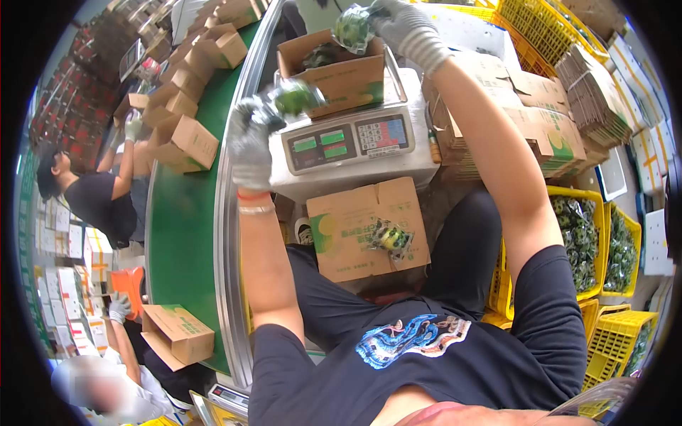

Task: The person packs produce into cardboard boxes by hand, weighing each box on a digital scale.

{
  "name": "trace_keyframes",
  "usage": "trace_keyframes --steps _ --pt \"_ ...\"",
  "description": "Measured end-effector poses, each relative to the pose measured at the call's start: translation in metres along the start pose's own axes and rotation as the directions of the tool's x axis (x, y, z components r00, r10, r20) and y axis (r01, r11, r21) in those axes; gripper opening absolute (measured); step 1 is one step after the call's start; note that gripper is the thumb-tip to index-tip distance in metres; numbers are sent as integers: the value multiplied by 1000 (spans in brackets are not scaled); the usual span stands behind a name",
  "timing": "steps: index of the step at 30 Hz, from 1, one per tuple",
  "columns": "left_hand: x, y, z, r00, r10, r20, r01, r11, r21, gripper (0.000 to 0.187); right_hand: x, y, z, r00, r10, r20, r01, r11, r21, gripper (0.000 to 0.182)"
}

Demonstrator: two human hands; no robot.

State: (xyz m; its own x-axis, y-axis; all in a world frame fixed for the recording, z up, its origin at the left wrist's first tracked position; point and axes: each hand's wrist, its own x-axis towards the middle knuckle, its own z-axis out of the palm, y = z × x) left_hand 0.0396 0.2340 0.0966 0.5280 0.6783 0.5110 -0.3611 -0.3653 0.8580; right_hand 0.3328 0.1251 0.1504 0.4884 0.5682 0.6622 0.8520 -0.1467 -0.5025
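Observation:
My left hand [251, 145], in a grey glove, grips a clear plastic bag of green produce [297, 98] beside the open cardboard box [349, 84]; motion blurs it. Higher up, my gloved right hand [406, 30] is closed on another clear bag of green produce [353, 30], held at the box's far rim. The box stands on a weighing scale [348, 140] with lit green displays. Dark green bagged produce [323, 55] shows inside it. Near my lap, one more bagged green piece [391, 237] lies on a flat cardboard piece [344, 248].
A green conveyor belt [186, 234] with several open boxes [183, 142] runs along the left. Two people sit beyond it. Flattened cartons [547, 131] are stacked at right, near yellow crates [600, 245] of bagged green produce.

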Motion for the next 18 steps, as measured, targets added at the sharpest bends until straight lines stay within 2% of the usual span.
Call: trace_keyframes --steps 1,3,4,6,9,10,12,13,15,16,17,18 --pt "-17 -6 -7 999 -11 -42 19 978 207 2 3 -8 5 985 66 161 -26 972 -235 20" --pt "-41 -25 -21 985 94 147 -143 920 366 5 11 25 41 971 52 233 42 925 -379 20" --pt "-53 -25 -23 978 -110 179 55 955 291 9 11 30 43 943 80 324 39 938 -345 20" --pt "-65 -26 -21 935 -162 314 50 941 335 12 8 41 43 856 131 499 20 958 -286 19" --pt "-73 -35 -13 871 -212 443 20 917 398 13 -16 13 17 929 84 362 60 928 -367 21" --pt "-74 -33 -9 845 -231 481 24 917 398 11 -23 7 10 944 18 329 97 939 -331 26" --pt "-80 -40 -5 782 -249 572 7 921 391 11 -58 -29 -7 974 -8 224 54 979 -199 18" --pt "-83 -36 1 774 -205 600 -57 920 388 11 -82 -52 -19 985 -10 175 33 991 -128 15" --pt "-90 -34 10 666 -326 671 -82 862 501 12 -128 -59 -18 930 -45 364 -44 972 233 22" --pt "-98 -40 15 656 -367 659 -51 850 525 12 -156 -70 -19 852 -17 523 -84 982 168 32" --pt "-99 -37 21 604 -436 667 -69 806 588 11 -182 -80 -17 750 16 661 -108 989 98 43" --pt "-105 -43 26 636 -391 665 -127 797 590 10 -215 -77 -5 727 -2 687 -82 992 90 56"
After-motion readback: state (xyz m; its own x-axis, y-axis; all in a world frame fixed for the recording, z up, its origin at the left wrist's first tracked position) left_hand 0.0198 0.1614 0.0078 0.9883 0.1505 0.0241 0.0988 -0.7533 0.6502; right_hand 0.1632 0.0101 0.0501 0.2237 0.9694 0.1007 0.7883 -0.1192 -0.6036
